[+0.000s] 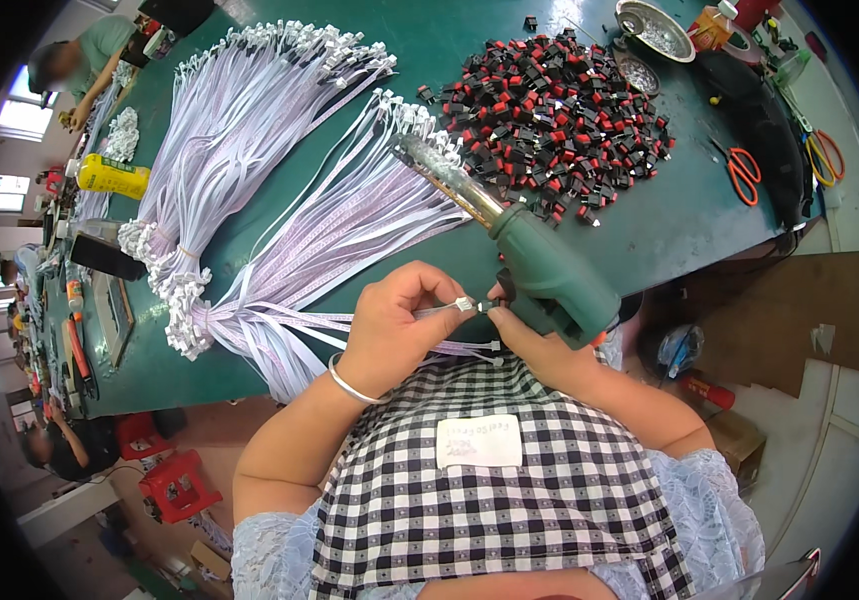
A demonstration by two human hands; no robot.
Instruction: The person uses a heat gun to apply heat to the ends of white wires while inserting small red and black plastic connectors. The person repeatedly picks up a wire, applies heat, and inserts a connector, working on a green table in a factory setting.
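Observation:
In front of my apron, my left hand (386, 328) pinches a flat white ribbon cable by its small white connector (464, 304). My right hand (547, 357) has thumb and finger closed on a small black part (490, 306), right at the connector's tip; whether the two are joined I cannot tell. Just above my right hand, a green heat gun (554, 272) points its metal nozzle to the far left. From a bundle of white ribbon cables (339, 225) several strands run under my left hand. Beyond the nozzle lies a heap of small black-and-red parts (559, 130).
A second cable bundle (229, 130) lies far left beside a yellow bottle (112, 177). Orange-handled scissors (743, 176) and a metal dish (655, 30) are at the right. Another person (89, 65) works at far left. A red stool (177, 487) stands on the floor.

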